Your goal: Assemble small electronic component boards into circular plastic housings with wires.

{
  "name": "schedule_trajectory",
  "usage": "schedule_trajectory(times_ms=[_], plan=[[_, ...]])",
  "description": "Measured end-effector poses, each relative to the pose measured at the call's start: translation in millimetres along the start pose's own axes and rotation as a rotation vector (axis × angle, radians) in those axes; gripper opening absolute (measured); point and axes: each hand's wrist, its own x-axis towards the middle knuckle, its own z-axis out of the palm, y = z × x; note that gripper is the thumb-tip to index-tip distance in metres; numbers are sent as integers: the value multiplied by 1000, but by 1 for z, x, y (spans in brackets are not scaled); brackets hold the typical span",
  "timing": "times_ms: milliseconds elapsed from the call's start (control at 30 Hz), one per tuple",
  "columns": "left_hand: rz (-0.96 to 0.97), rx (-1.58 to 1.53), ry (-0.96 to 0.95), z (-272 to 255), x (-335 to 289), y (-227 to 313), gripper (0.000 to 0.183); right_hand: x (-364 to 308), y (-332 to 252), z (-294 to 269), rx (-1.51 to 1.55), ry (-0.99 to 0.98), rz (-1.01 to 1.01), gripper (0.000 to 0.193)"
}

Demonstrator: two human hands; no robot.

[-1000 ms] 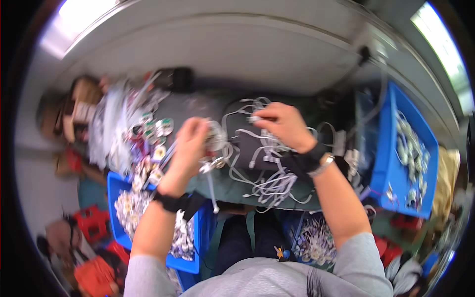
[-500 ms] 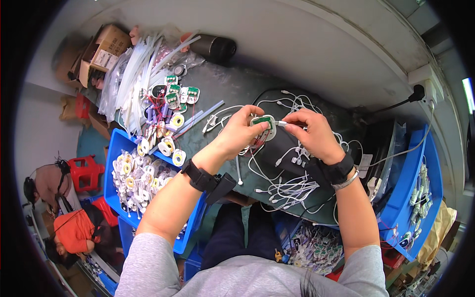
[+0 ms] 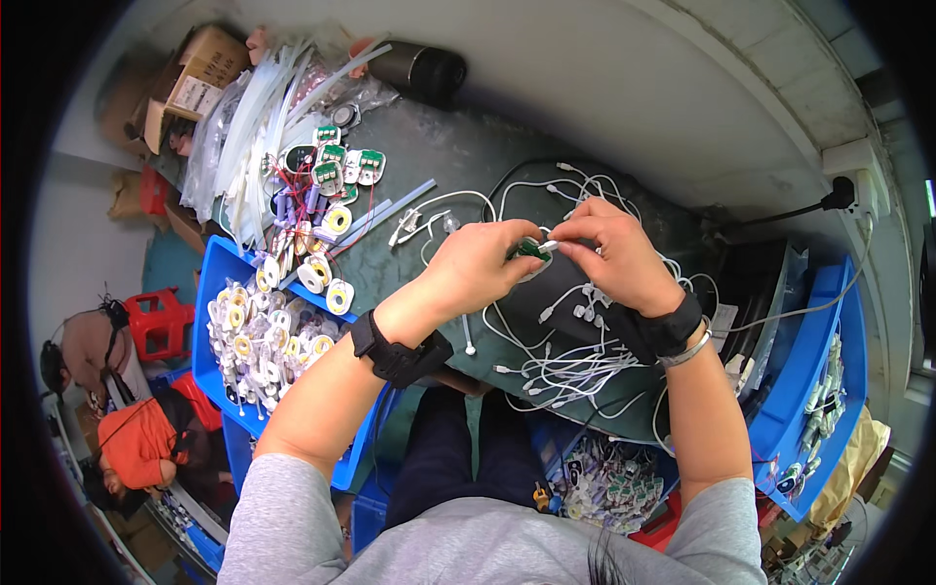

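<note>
Head view: the left hand (image 3: 478, 261) is closed in a pinch around a green board (image 3: 531, 250), and the right hand (image 3: 619, 255), thumb and fingertips nearly together, grips a white plug (image 3: 549, 246) at the board's edge, though whether it is seated cannot be told. Both are held above the dark green table (image 3: 487, 146), with white cables (image 3: 575, 375) spread beneath and beside the right hand. Left of the left hand lie loose units (image 3: 329, 175), near a blue bin (image 3: 203, 361) heaped with white parts (image 3: 268, 336).
</note>
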Motion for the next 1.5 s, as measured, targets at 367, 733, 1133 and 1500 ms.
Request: schedule_trajectory(times_ms=[367,733,1133,1500], plan=[[133,103,-35,-3,4,1,28,-2,-1,-3,-23,56,3,11],[180,197,-55,1,4,5,26,-5,-1,-7,-70,-3,-75,12],[192,240,-93,-4,2,7,27,-4,-3,-4,-130,-83,-49,11],[138,80,-228,-7,5,-4,32,1,1,3,8,-172,20,10]])
